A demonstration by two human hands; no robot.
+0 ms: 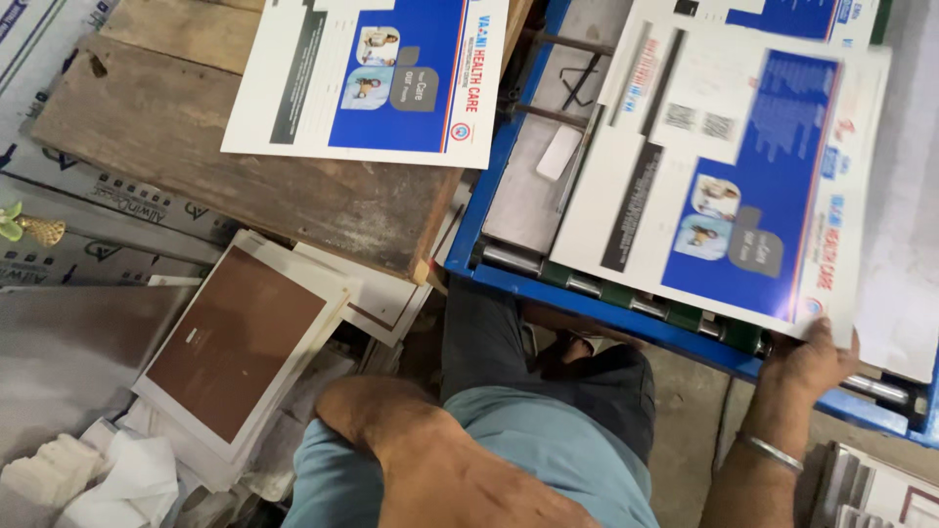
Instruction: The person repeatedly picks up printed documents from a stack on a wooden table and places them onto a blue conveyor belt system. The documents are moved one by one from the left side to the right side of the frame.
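Closest to the camera, the person's left forearm (430,460) crosses a grey-blue shirt at the bottom of the view, bent at the elbow; the left hand itself is hidden below the frame edge, so whether it is spread or closed cannot be told.

Taking the blue machine frame (587,298) as the landmark: the right hand (807,362) reaches up to the frame's near rail, a metal bangle (771,452) on its wrist, and its fingers are clamped on the near corner of a printed sheet (724,176). That sheet is white with a large blue panel and small photos, and it lies tilted over the frame, covering most of the machine bed. More sheets of the same print lie under it, showing at the far side of the frame. Grey rollers (587,284) run along the inside of the near rail, partly under the sheet.

Left of the frame stands a worn wooden table (196,147), touching or just beside the frame's left rail. On its far part rests another printed sheet (377,78) of the same blue and white design, lying flat.

Below the table, further left of the frame, a stack of white sheets with a brown panel (240,342) lies tilted on a pile of paper. Crumpled white paper (98,479) sits near that stack, at the lower left.
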